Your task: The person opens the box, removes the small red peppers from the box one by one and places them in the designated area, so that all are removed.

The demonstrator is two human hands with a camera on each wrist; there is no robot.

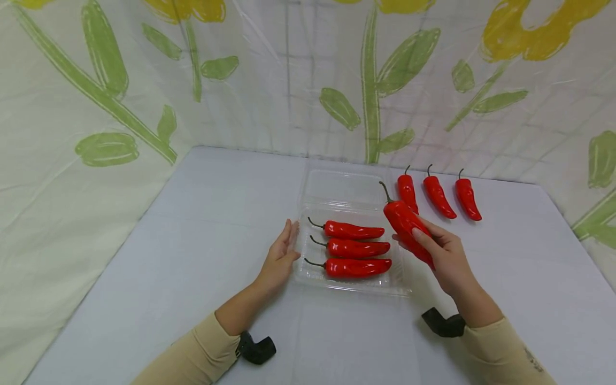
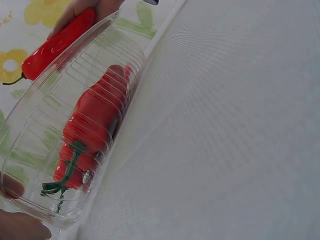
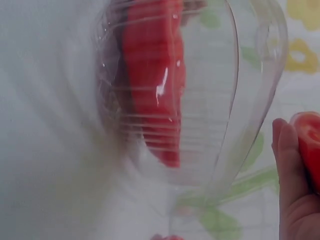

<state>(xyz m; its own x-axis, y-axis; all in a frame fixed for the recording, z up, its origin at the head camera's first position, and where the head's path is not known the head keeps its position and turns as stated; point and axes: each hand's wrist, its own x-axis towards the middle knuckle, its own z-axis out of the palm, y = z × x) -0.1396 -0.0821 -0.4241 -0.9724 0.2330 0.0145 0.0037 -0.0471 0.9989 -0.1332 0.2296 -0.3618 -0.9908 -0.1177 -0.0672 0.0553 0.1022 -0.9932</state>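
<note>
My right hand (image 1: 445,251) grips a red chili pepper (image 1: 401,216) with a curled green stem, holding it above the right edge of a clear plastic clamshell container (image 1: 399,286). Inside the container, three red chili peppers (image 1: 358,248) lie in a row, stems toward the left. My left hand (image 1: 279,256) rests against the container's left side, fingers stretched along the wall and thumb at the rim. Through the clear wall in the left wrist view, the peppers (image 2: 92,115) overlap. The right wrist view shows part of the held pepper (image 3: 311,145) beside my fingers.
Three more red peppers (image 1: 439,198) lie at the back right of the white table (image 1: 216,224), stems pointing away. The container's lid (image 1: 346,184) is folded back flat behind it. A flower-printed curtain (image 1: 269,80) hangs behind the table.
</note>
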